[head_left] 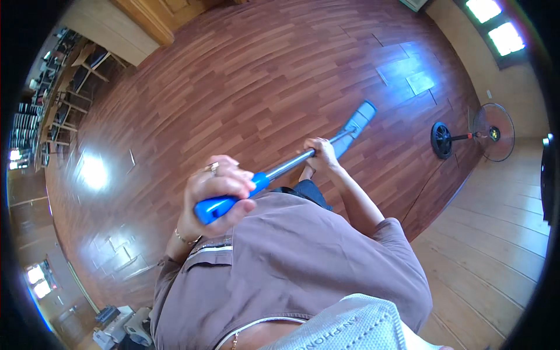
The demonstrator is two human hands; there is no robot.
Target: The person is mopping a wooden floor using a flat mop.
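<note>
Through the head view, my only one, I look down on the mop (pixel 290 164), which slants across the middle from the chest out to the front right. I have the left grip (pixel 224 188) wrapped around the blue handle (pixel 217 207) at its near end, fingers curled over it. My right grip (pixel 322 154) is closed on the bare metal pole farther along, just short of the flat blue mop head (pixel 357 127), which is out on the reddish-brown plank floor (pixel 245 87). Right of the mop head, well apart from it, I see a fan (pixel 494 133) with a round black base (pixel 441 140). Along the far left, chairs (pixel 100 59) stand by a long counter carrying small items too tiny to make out. A brown shirt (pixel 303 251) and pale mask (pixel 350 326) fill the lower part.
</note>
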